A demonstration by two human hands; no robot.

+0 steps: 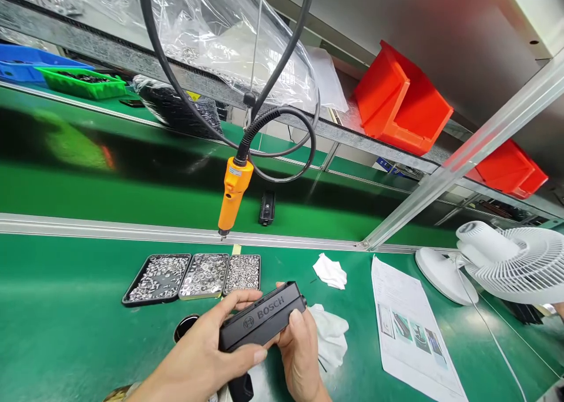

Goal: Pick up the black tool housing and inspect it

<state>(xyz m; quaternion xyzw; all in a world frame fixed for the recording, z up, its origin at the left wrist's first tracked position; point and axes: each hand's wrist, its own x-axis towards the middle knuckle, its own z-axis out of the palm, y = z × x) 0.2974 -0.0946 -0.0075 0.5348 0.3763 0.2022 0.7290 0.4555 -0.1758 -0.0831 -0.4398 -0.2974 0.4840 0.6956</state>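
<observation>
The hands cover much of the black Bosch casing; its near end runs off the bottom edge. The left hand and right hand are cut at the wrists. A black round thing near the left hand is half hidden. The small parts in the three trays are too fine to tell apart. The sheet's print is unreadable. The fan is cut by the right edge.

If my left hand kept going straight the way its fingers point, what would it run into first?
The left hand points up and right along the black Bosch housing it holds. Past that, probably the crumpled white cloth, then the printed sheet; depth is hard to judge.
</observation>
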